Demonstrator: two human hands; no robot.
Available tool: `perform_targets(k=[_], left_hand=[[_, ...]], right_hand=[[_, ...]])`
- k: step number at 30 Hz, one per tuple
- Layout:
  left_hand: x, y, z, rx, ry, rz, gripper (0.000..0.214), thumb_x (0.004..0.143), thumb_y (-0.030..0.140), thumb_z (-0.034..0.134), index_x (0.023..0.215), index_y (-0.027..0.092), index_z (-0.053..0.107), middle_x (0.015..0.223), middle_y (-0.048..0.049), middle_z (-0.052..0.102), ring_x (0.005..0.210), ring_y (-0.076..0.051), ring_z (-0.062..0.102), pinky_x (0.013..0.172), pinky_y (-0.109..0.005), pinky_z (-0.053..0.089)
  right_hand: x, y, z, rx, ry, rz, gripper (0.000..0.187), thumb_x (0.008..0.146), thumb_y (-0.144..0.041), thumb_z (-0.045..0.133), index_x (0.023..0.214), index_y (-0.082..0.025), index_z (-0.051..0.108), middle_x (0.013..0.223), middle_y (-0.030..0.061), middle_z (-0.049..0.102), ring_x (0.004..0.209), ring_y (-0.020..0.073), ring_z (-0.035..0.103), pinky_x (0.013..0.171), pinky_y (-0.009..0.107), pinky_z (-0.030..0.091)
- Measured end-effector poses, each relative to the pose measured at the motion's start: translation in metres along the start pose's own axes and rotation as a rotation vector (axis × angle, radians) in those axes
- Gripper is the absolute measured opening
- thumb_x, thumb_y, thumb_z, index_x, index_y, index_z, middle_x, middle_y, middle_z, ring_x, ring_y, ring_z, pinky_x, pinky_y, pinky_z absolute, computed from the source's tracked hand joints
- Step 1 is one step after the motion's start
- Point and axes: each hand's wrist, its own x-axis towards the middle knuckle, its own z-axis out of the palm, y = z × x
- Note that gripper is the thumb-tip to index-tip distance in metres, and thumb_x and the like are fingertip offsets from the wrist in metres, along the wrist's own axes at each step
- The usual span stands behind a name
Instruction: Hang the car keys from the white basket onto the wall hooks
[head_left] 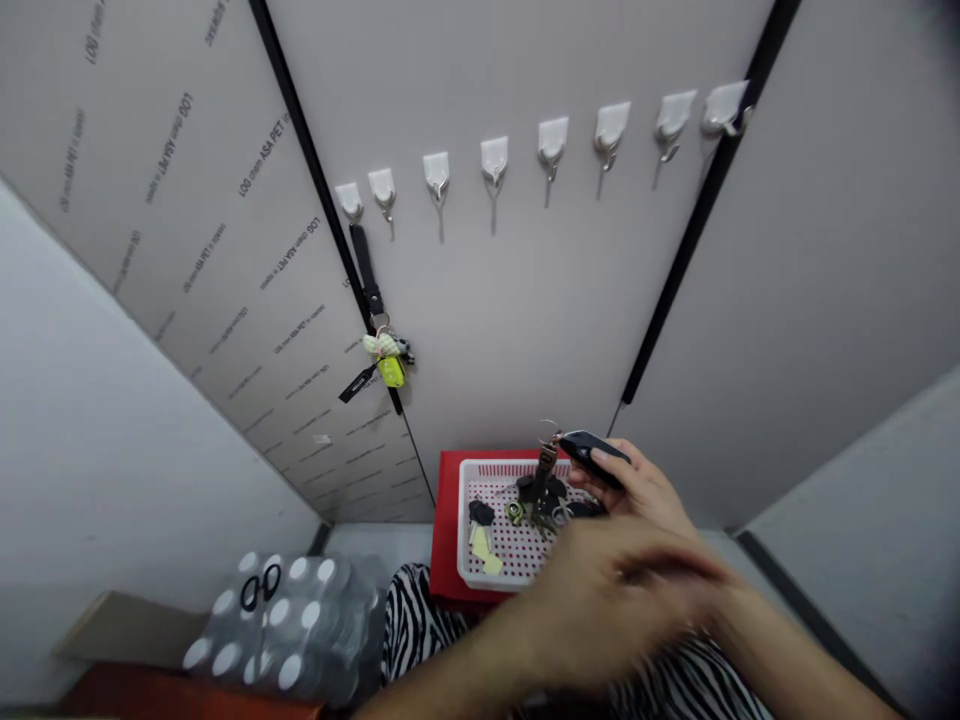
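My right hand (646,488) is closed around a black car key fob (594,452) above the basket. A metal ring and a dark strap (547,468) dangle from the fob's end. My left hand (600,590) passes in front of my right forearm, and its fingers are smeared by motion. Below, a white plastic basket (463,545) holds several keys (541,515), dark fobs and yellow paper slips (484,548). From the leftmost of several white wall hooks (494,158) hangs a black strap (364,265) with a yellow-green key fob (391,371) on it.
The basket sits on a red surface (444,560) against the grey panel wall. At lower left stands a pack of bottles (315,590) with white caps, and black-handled scissors (259,588) lie on top. Zebra-patterned clothing (420,610) covers my legs.
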Motion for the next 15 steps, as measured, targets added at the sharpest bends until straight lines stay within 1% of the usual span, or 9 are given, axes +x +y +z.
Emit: perform_targets(k=[2, 3, 5, 7, 8, 10, 11, 12, 15], left_hand=[[0.011, 0.012, -0.008, -0.002, 0.008, 0.006, 0.023, 0.066, 0.035, 0.043, 0.077, 0.016, 0.053, 0.075, -0.0044, 0.054, 0.068, -0.012, 0.049, 0.061, -0.026, 0.039], [0.017, 0.016, -0.014, -0.027, 0.002, -0.003, 0.027, 0.066, 0.038, 0.043, 0.076, 0.016, 0.053, 0.073, -0.0043, 0.054, 0.066, -0.012, 0.049, 0.06, -0.025, 0.039], [0.028, 0.024, -0.027, -0.136, -0.022, -0.028, 0.036, 0.067, 0.045, 0.036, 0.08, 0.014, 0.052, 0.076, -0.0052, 0.054, 0.067, -0.011, 0.05, 0.059, -0.024, 0.038], [0.037, 0.028, -0.037, -0.277, -0.015, -0.035, 0.04, 0.066, 0.047, 0.035, 0.081, 0.013, 0.05, 0.081, -0.0065, 0.054, 0.072, -0.012, 0.05, 0.061, -0.023, 0.037], [0.041, 0.029, -0.04, -0.33, 0.014, -0.021, 0.037, 0.065, 0.046, 0.038, 0.079, 0.013, 0.05, 0.082, -0.0064, 0.054, 0.072, -0.011, 0.05, 0.062, -0.023, 0.037], [0.045, 0.032, -0.044, -0.382, 0.1, 0.034, 0.028, 0.062, 0.039, 0.047, 0.074, 0.013, 0.05, 0.077, -0.0045, 0.054, 0.067, -0.009, 0.05, 0.061, -0.022, 0.037], [0.047, 0.034, -0.044, -0.401, 0.136, 0.067, 0.024, 0.06, 0.035, 0.05, 0.072, 0.013, 0.05, 0.074, -0.0031, 0.054, 0.064, -0.008, 0.05, 0.06, -0.021, 0.037], [0.047, 0.036, -0.045, -0.418, 0.163, 0.102, 0.021, 0.059, 0.032, 0.052, 0.069, 0.014, 0.049, 0.07, -0.0017, 0.054, 0.061, -0.008, 0.05, 0.058, -0.02, 0.037], [0.047, 0.044, -0.045, -0.47, 0.209, 0.221, 0.017, 0.056, 0.026, 0.055, 0.064, 0.015, 0.046, 0.062, 0.0025, 0.051, 0.055, -0.005, 0.048, 0.053, -0.017, 0.036]], right_hand=[[-0.001, -0.003, 0.001, -0.041, -0.009, -0.059, 0.019, 0.06, -0.029, 0.05, 0.071, -0.019, 0.037, 0.066, -0.0023, 0.052, 0.056, 0.0095, 0.052, 0.059, 0.025, 0.043], [-0.002, -0.003, 0.002, -0.094, -0.011, -0.103, 0.019, 0.061, -0.03, 0.049, 0.071, -0.019, 0.036, 0.065, -0.0027, 0.052, 0.056, 0.0097, 0.052, 0.06, 0.026, 0.042], [-0.002, 0.001, 0.006, -0.259, -0.016, -0.195, 0.019, 0.061, -0.029, 0.048, 0.071, -0.019, 0.036, 0.064, -0.003, 0.051, 0.059, 0.0104, 0.051, 0.06, 0.026, 0.041], [-0.002, 0.006, 0.01, -0.407, -0.064, -0.268, 0.018, 0.06, -0.027, 0.049, 0.07, -0.019, 0.036, 0.069, -0.0017, 0.051, 0.066, 0.0114, 0.05, 0.062, 0.024, 0.04], [-0.002, 0.008, 0.012, -0.45, -0.106, -0.295, 0.017, 0.06, -0.025, 0.049, 0.069, -0.019, 0.036, 0.073, -0.0006, 0.051, 0.07, 0.0116, 0.05, 0.064, 0.024, 0.039], [-0.003, 0.012, 0.014, -0.484, -0.183, -0.328, 0.016, 0.06, -0.023, 0.048, 0.066, -0.019, 0.034, 0.079, 0.0014, 0.051, 0.075, 0.0118, 0.049, 0.067, 0.024, 0.039], [-0.002, 0.014, 0.014, -0.505, -0.195, -0.343, 0.016, 0.061, -0.022, 0.048, 0.065, -0.019, 0.033, 0.079, 0.0021, 0.051, 0.074, 0.0118, 0.049, 0.067, 0.024, 0.039], [-0.002, 0.016, 0.013, -0.537, -0.184, -0.357, 0.015, 0.061, -0.021, 0.047, 0.065, -0.019, 0.032, 0.078, 0.0024, 0.051, 0.073, 0.0117, 0.049, 0.066, 0.024, 0.039], [0.0, 0.024, 0.007, -0.626, -0.086, -0.397, 0.013, 0.062, -0.02, 0.045, 0.064, -0.019, 0.033, 0.076, 0.0024, 0.05, 0.07, 0.0114, 0.048, 0.066, 0.025, 0.038]])
